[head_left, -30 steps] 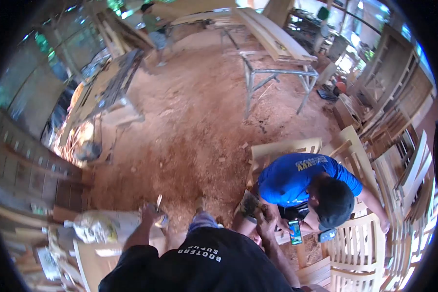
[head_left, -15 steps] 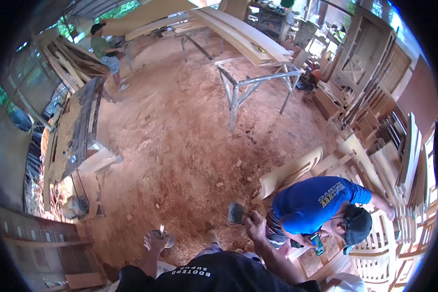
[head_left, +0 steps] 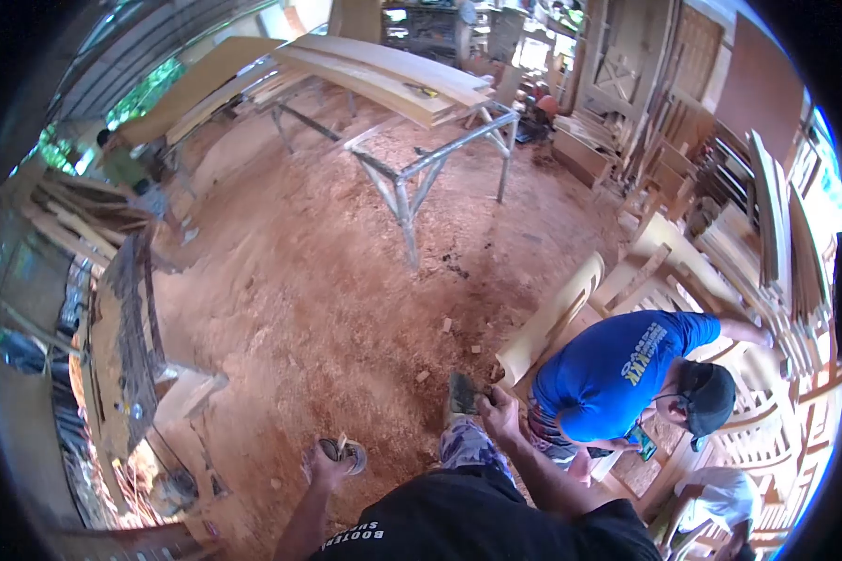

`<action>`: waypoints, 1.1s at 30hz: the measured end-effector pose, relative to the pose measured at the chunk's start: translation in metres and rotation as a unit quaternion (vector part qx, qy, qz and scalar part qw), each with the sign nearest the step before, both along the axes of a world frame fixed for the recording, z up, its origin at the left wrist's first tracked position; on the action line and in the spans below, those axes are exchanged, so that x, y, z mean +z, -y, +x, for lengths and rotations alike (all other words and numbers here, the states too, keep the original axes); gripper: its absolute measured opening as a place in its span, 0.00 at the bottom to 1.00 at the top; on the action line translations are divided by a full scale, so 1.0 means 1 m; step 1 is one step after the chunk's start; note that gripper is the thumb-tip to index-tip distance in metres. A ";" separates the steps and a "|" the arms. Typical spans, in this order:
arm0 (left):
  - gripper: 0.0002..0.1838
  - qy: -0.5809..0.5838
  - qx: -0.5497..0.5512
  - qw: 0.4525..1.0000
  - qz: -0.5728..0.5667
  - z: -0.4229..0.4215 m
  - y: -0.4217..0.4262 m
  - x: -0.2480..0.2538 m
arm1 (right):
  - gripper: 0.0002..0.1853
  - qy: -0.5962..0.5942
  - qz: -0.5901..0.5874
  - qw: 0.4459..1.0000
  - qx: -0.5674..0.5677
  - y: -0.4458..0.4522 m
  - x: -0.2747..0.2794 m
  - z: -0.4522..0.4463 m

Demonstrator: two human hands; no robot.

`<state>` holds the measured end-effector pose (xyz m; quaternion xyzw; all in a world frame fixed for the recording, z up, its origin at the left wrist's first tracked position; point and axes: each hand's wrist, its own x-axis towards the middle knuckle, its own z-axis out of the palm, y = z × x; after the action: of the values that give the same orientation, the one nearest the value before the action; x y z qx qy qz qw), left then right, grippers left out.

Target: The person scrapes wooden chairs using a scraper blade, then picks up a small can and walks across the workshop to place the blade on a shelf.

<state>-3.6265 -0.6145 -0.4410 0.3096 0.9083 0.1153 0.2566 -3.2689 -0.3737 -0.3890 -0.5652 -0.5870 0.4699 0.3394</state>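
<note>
My left hand (head_left: 326, 467) is wrapped round a small round can (head_left: 356, 457) low in the view. A short pale stick (head_left: 342, 440) pokes up at the can's rim; the contents are too small to make out. To the right, my right hand (head_left: 499, 412) grips a putty knife (head_left: 463, 393) with a wide, dark, flat blade. The blade points left and hangs above the sawdust floor, close to my patterned trouser leg (head_left: 472, 441). My two hands are well apart.
Close on my right, a person in a blue shirt (head_left: 617, 374) bends over slatted wooden chair parts (head_left: 753, 421), holding a phone (head_left: 643, 443). Another person in white (head_left: 720, 500) is behind. A trestle (head_left: 404, 187) bears long boards (head_left: 374, 70). A workbench (head_left: 122, 346) stands left.
My view has turned to the right, so the trestle and workbench sit farther left. My leg shows more, and the person in white has come into view. Both hands keep their holds.
</note>
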 end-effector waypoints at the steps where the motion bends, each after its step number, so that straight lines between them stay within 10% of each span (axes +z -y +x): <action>1: 0.64 -0.010 -0.020 1.000 0.009 -0.004 -0.025 0.007 | 0.13 -0.006 -0.009 1.000 -0.014 -0.016 -0.019 -0.003; 13: 0.60 -0.060 -0.183 0.972 0.137 -0.032 -0.380 0.069 | 0.16 -0.103 -0.071 0.985 -0.118 -0.271 -0.043 -0.039; 17: 0.58 -0.059 -0.208 0.965 0.147 -0.017 -0.486 0.111 | 0.18 -0.070 -0.035 0.988 -0.132 -0.342 0.024 -0.036; 33: 0.57 0.063 -0.446 0.871 0.196 0.046 -0.899 0.082 | 0.17 -0.057 -0.122 0.922 -0.364 -0.579 0.018 0.010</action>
<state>-3.5810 0.2848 -0.3587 0.7180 0.6142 0.1834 0.2712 -3.2584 0.2053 -0.3710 -0.7492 -0.2584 0.4135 0.4482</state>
